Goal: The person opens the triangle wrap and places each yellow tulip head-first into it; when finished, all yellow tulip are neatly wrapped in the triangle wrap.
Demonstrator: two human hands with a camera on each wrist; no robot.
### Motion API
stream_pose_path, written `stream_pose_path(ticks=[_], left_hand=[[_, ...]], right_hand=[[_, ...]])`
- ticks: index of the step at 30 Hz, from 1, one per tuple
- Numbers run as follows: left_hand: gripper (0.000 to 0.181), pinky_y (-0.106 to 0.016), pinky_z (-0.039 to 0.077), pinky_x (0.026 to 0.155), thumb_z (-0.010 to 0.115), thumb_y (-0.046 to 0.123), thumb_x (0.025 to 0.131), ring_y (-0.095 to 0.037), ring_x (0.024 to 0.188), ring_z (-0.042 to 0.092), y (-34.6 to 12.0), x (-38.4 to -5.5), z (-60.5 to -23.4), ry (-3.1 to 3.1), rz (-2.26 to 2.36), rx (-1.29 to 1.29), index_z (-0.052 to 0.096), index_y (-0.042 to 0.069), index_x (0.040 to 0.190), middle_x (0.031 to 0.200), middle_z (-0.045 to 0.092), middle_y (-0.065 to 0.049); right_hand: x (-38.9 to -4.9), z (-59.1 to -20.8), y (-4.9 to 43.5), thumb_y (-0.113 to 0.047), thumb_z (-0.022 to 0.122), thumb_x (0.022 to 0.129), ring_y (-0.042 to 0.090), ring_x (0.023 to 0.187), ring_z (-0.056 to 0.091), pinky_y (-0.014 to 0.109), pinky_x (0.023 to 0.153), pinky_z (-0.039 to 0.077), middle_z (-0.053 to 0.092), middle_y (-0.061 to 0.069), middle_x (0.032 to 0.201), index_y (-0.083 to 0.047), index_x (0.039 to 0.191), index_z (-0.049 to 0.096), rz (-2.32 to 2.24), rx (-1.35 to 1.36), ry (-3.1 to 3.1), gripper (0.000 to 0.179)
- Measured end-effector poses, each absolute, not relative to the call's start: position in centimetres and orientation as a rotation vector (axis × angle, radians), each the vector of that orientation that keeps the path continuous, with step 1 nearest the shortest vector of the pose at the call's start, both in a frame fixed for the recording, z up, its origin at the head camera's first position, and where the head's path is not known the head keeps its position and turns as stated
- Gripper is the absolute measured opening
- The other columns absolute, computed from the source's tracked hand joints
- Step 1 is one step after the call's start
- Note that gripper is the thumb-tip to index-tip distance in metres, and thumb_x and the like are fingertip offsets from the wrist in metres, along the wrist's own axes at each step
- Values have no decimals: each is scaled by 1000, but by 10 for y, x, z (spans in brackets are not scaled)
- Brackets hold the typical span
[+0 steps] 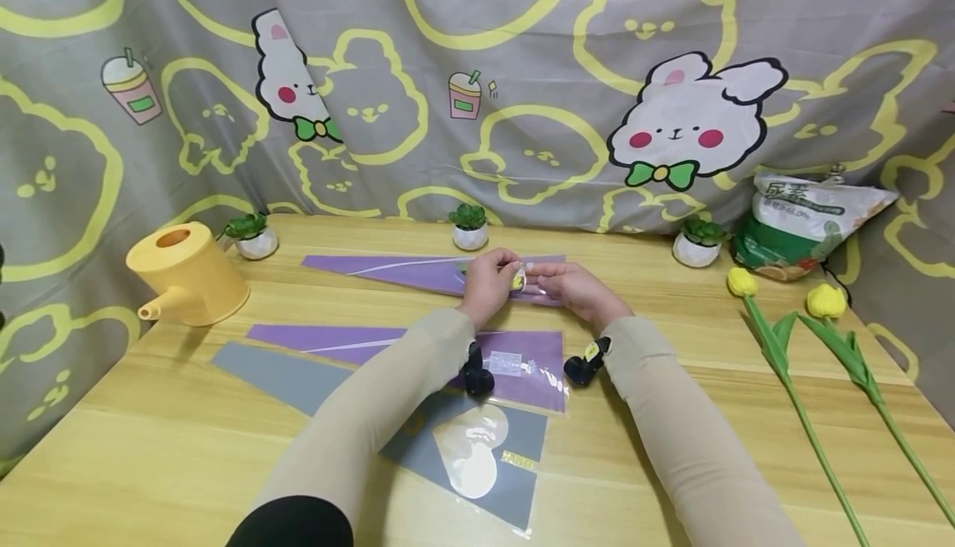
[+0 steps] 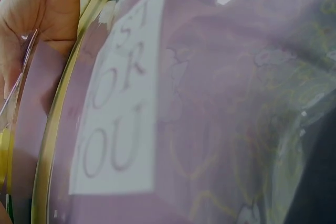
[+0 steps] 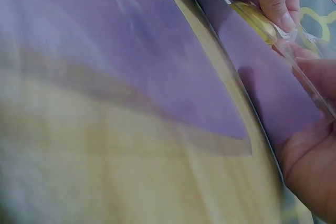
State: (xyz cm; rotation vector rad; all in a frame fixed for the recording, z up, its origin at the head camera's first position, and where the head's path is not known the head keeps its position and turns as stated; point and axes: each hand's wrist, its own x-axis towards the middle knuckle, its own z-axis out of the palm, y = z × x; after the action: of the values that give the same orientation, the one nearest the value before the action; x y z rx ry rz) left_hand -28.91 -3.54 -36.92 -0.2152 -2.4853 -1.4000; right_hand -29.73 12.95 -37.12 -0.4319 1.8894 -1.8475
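Both hands work at the wide end of the far purple flower sleeve (image 1: 418, 276), which has a clear front. A yellow tulip head (image 3: 254, 19) shows inside it, with some green behind. My left hand (image 1: 490, 286) pinches the clear film beside the bloom, its thumb on a whitish bit in the right wrist view. My right hand (image 1: 585, 286) grips the sleeve's open edge, thumb on the near side; part of its fingers is hidden by the purple sheet. Beneath my forearms lies another purple sleeve (image 1: 537, 389) with a white printed label (image 2: 121, 103).
A grey sleeve (image 1: 507, 497) lies nearest me. Two yellow tulips (image 1: 776, 356) lie at right, near a green-and-white bag (image 1: 791, 228). A yellow watering can (image 1: 212, 282) stands at left. Small potted succulents (image 1: 470, 236) line the back, before a patterned curtain (image 1: 537, 75).
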Motion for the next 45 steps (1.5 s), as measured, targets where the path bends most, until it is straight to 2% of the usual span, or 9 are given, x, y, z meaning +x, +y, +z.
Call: stream_pose_path(ticks=[2, 5, 12, 16, 24, 28, 31, 40, 45], left_hand=[[9, -26, 49, 72, 61, 10, 88, -16, 82, 61, -35, -289, -369, -2499, -1409, -206, 68, 5, 87, 88, 68, -7], [10, -28, 49, 74, 60, 12, 89, -18, 84, 61, -36, -290, -370, -2503, -1423, -179, 67, 5, 89, 90, 68, -7], [9, -28, 48, 73, 62, 10, 88, -19, 81, 60, -40, -293, -372, -2465, -1443, -101, 68, 3, 88, 88, 68, -9], [9, -27, 47, 70, 63, 11, 87, -18, 77, 58, -40, -294, -370, -2491, -1423, -84, 69, 5, 87, 84, 67, -8], [14, -30, 49, 75, 57, 9, 86, -20, 83, 60, -39, -295, -366, -2615, -1294, -103, 68, 7, 94, 93, 68, -8], [26, -28, 49, 71, 51, 7, 84, -19, 82, 60, -40, -293, -356, -2659, -1322, -122, 66, 8, 105, 103, 67, -9], [26, -26, 47, 67, 51, 8, 84, -18, 79, 59, -43, -291, -347, -2696, -1333, -151, 67, 8, 105, 104, 67, -7], [22, -30, 47, 85, 53, 11, 91, -19, 97, 58, -53, -282, -320, -2679, -1534, -282, 66, 3, 107, 108, 66, -9], [21, -28, 48, 85, 56, 10, 90, -19, 99, 58, -58, -267, -316, -2746, -1607, -457, 65, 3, 108, 110, 65, -9]], right_hand=[[-298, -372, 131, 6, 33, 93, 38, 123, 44, 38, 96, 44, 36, 33, 135, 13, 135, 31, -1864, -436, 1858, 43], [-299, -372, 135, 6, 32, 93, 37, 123, 44, 38, 96, 44, 37, 32, 135, 11, 136, 33, -1896, -416, 1840, 43], [-298, -369, 149, 5, 34, 93, 13, 104, 61, 31, 93, 46, 42, 27, 135, 8, 136, 36, -1961, -320, 1830, 43], [-294, -368, 160, 5, 36, 93, 8, 97, 63, 28, 91, 48, 49, 20, 131, 9, 136, 34, -2035, -259, 1822, 43], [-283, -366, 184, 4, 38, 95, 14, 106, 61, 32, 97, 40, 57, 14, 125, 11, 137, 30, -2197, -336, 1716, 43], [-275, -362, 200, 3, 40, 96, 18, 107, 61, 35, 99, 37, 64, 10, 116, 1, 126, 52, -2324, -374, 1569, 33], [-267, -358, 215, 5, 39, 95, 19, 105, 62, 33, 96, 40, 65, 11, 112, -5, 114, 63, -2402, -398, 1448, 32], [-242, -347, 269, 8, 28, 97, 21, 106, 62, 28, 88, 49, 64, 14, 115, 0, 120, 59, -2500, -615, 1306, 40], [-225, -343, 302, 8, 28, 97, 21, 105, 62, 29, 86, 50, 65, 14, 113, 0, 120, 60, -2521, -570, 1348, 40]])
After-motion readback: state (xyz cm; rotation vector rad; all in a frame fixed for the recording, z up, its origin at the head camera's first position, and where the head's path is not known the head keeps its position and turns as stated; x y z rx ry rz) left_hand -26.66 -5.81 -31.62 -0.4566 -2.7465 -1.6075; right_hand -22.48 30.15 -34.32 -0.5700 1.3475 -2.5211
